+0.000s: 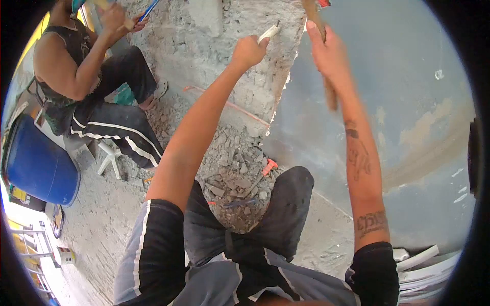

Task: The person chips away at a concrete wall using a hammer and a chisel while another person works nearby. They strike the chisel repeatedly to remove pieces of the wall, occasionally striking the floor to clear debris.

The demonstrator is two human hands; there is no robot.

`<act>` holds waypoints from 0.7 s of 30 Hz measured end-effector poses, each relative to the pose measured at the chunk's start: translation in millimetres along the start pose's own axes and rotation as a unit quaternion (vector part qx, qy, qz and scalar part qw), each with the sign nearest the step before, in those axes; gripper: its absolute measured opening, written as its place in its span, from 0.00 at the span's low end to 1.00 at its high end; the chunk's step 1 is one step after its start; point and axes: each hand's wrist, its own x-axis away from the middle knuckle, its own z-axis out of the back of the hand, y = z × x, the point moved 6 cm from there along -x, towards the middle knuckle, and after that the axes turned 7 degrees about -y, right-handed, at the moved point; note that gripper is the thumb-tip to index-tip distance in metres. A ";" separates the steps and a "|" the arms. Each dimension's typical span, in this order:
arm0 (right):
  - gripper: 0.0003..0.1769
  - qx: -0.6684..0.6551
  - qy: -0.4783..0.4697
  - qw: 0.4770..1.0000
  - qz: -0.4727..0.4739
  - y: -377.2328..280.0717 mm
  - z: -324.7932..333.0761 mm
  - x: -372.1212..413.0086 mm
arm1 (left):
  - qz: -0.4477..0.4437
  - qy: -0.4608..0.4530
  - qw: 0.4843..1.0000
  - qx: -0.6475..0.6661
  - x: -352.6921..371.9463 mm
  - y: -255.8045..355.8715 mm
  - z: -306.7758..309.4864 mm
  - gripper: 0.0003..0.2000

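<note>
Left hand (249, 52) closed around one chisel (267, 34), held before the rough wall (204, 64); tip contact cannot be confirmed. Right hand (329, 56) closed around one wooden handle (329, 95), upper end out of view. Advisable: seat the tip, strike squarely, keep knuckles clear. Counted outward: one orange-handled tool (269, 166), one blue barrel (45, 158), one seated co-worker (64, 66); rubble (232, 171) uncountable.

Chipped wall (204, 56): rough, pale grey, upright — ragged along its right edge.
Pale-handled chisel (268, 33): off-white grip, short dark tip; slants up and rightward from the left hand (249, 52) — wall contact unclear.
Wooden handle (331, 94): brown, blurred, steeply tilted in the right hand (328, 53); upper end out of view.
</note>
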 end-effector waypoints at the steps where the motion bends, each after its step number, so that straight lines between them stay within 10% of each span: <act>1: 0.29 0.000 0.000 1.000 0.000 14.1 -11.4 -2.8 | 0.000 0.000 1.000 0.000 -0.4 2.2 2.0 0.25; 4: 0.28 0.100 0.085 0.988 0.082 21.4 -21.7 4.2 | 0.001 -0.009 1.000 0.005 6.1 8.5 7.9 0.26; 6: 0.29 0.091 -0.212 0.960 -0.156 46.8 -41.0 10.7 | -0.006 -0.017 0.999 -0.046 9.4 11.4 8.2 0.26; 15: 0.27 -0.061 -0.048 0.993 -0.087 4.1 0.3 10.0 | -0.025 0.007 0.999 0.034 8.3 23.5 38.3 0.27; 18: 0.30 -0.015 -0.206 0.956 -0.209 16.7 -3.5 12.6 | -0.055 -0.032 0.997 -0.039 3.9 30.3 35.9 0.28; 21: 0.30 -0.043 -0.172 0.967 -0.184 17.1 -1.5 18.0 | -0.041 0.000 0.999 -0.001 6.8 14.6 22.4 0.27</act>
